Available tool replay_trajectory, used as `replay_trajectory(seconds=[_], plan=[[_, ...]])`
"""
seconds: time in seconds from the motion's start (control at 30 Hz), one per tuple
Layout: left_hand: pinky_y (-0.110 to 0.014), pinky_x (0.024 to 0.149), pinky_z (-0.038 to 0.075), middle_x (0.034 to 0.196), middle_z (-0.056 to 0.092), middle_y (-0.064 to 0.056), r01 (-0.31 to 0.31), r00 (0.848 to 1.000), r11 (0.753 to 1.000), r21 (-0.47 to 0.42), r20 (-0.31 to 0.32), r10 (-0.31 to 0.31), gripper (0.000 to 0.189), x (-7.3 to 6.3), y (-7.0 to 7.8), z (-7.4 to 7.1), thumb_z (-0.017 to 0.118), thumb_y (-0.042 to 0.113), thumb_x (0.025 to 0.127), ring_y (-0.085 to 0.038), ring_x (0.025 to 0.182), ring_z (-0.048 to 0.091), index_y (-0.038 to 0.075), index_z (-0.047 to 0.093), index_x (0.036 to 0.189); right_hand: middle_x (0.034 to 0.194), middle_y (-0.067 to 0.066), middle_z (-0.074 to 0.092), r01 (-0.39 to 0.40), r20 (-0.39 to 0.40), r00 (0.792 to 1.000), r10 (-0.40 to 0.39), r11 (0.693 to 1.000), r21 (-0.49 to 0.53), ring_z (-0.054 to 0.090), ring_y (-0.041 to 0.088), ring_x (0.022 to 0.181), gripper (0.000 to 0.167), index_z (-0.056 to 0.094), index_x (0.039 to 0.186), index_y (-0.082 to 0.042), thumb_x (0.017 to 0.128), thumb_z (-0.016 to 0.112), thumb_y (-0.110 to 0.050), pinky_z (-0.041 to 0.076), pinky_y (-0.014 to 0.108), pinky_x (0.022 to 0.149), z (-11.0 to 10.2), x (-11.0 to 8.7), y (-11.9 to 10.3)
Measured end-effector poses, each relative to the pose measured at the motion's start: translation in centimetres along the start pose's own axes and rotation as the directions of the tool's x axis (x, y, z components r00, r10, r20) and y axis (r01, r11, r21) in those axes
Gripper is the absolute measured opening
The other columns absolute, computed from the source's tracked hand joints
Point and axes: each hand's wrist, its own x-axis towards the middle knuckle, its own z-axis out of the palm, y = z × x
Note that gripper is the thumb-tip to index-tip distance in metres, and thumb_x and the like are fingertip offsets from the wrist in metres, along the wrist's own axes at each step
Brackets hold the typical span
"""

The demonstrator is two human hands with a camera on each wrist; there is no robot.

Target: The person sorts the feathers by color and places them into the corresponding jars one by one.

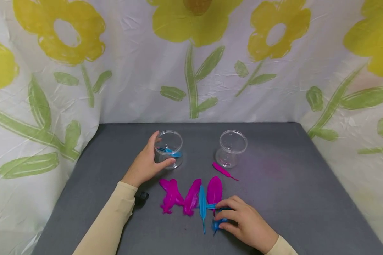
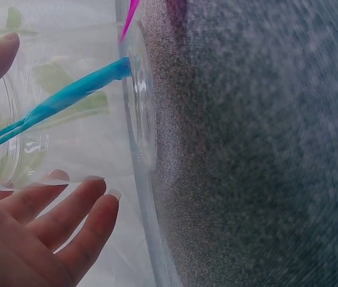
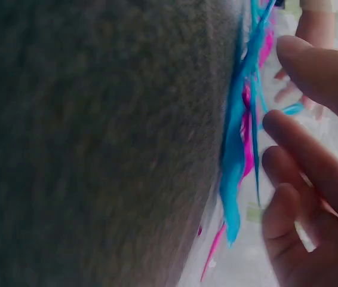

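My left hand [image 1: 146,161] holds a clear plastic jar [image 1: 179,144] around its side, thumb in front and fingers on the far left. Inside that jar lie blue feathers [image 1: 170,151]; the left wrist view shows a blue feather [image 2: 79,92] through the clear wall. Over the near middle of the table, my right hand [image 1: 247,223] hovers with bent fingers. A blue feather [image 1: 219,224] lies under its fingertips, and thumb and fingers stand apart in the right wrist view. Left of it is an upright-lying blue feather [image 1: 202,202], beside magenta feathers [image 1: 171,194].
A second clear jar [image 1: 233,150] stands at the back right, with a magenta feather [image 1: 221,169] by its base. Another magenta feather [image 1: 214,187] lies near the right fingers. A small black object [image 1: 142,198] is at the left wrist. A flowered curtain [image 1: 131,88] hangs behind the grey table.
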Motion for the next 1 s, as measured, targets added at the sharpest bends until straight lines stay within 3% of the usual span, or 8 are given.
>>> replay_trajectory(seconds=[0.23,0.57,1.0], plan=[[-0.063,0.115,0.05,0.173,0.042,-0.005,0.002,1.0,1.0,-0.002,0.001,-0.002,0.121,0.0,0.2,0.0,0.076,0.075,0.088,-0.037,0.152,0.051,0.033,0.001,0.174,0.128,-0.008,0.071,0.047,0.011,0.999,-0.047,0.999,-0.007,0.062,0.012,0.112,0.03,0.081,0.107,-0.035,0.084,0.094,-0.02,0.061,0.032,0.087,0.0,0.0,0.2],[-0.062,0.114,0.051,0.173,0.042,-0.004,0.006,1.0,1.0,0.003,-0.001,-0.006,0.121,0.0,0.1,0.0,0.075,0.075,0.088,-0.035,0.152,0.052,0.034,0.002,0.174,0.13,-0.006,0.071,0.129,0.057,0.991,-0.123,0.984,-0.12,0.062,0.012,0.112,0.022,0.083,0.098,-0.035,0.083,0.094,-0.023,0.057,0.026,0.091,0.5,0.8,0.1],[-0.064,0.115,0.05,0.173,0.042,-0.007,0.005,1.0,1.0,0.0,-0.001,-0.005,0.122,-0.1,0.3,-0.1,0.076,0.076,0.087,-0.038,0.151,0.052,0.031,0.003,0.175,0.135,-0.006,0.07,0.118,0.093,0.99,-0.108,0.986,-0.115,0.062,0.012,0.113,0.018,0.081,0.09,-0.034,0.084,0.094,-0.023,0.056,0.026,0.092,0.6,1.1,-0.1]])
